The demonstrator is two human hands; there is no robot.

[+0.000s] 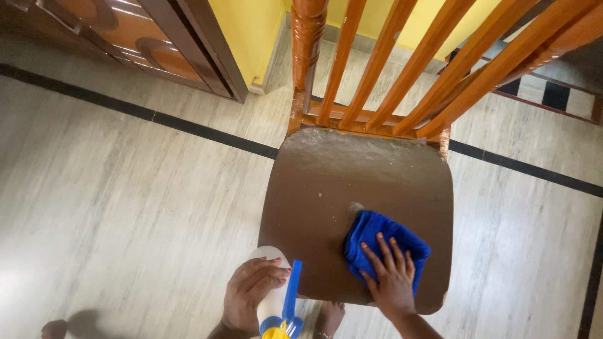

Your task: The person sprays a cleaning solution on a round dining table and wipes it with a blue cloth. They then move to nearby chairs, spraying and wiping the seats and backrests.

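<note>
The right hand [392, 279] lies spread on a folded blue cloth [383, 245] at five o'clock on the brown wooden chair seat [352, 182]; the left hand [251, 295] grips a white spray bottle with blue trigger [276, 295] at seven o'clock.

Pale streaked floor tiles [113, 207] carry a black border line [188, 129]. A carved wooden door [138, 37] stands beside a yellow wall [248, 31], with daylight glare at left.
</note>
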